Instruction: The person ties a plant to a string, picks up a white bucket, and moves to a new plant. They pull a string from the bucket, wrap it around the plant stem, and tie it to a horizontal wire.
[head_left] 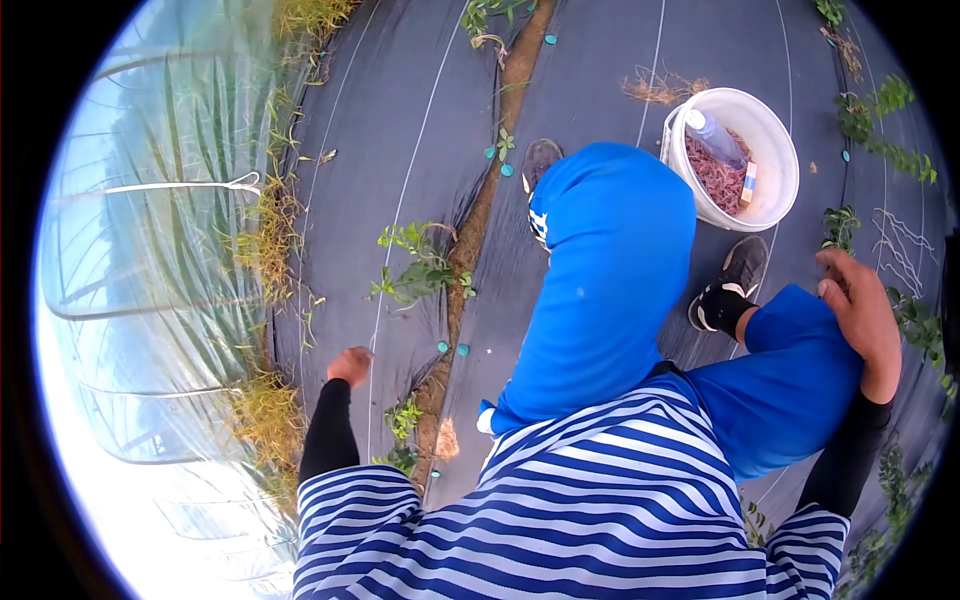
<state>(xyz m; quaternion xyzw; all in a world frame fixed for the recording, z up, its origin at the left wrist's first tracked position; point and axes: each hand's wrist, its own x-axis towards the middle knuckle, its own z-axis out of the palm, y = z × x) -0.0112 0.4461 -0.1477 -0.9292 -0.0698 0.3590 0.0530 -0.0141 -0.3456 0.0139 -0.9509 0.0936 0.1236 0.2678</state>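
My left hand (350, 367) hangs over the black ground sheet (340, 250) on the left, its fingers curled in; whatever may be inside them is hidden. Beside the blue-trousered knee on the right is my right hand (862, 308), fingers apart and slightly bent, with nothing visible in it. A white bucket (778, 200) stands beyond my feet. Inside it lie many thin reddish-brown pieces (715, 183), a clear bottle (716, 138) leaning on them and a small white, blue and yellow packet (748, 184). Nearest my left hand are a green plant (415, 265) and another small plant (404, 418).
A soil strip (465, 265) with several plants and teal pegs (463, 350) runs between the sheets. Clear plastic greenhouse film (150, 250) and dry grass (268, 240) border the left side. More plants (880, 115) and white strings (903, 245) are at the right. Dry roots (662, 88) lie by the bucket.
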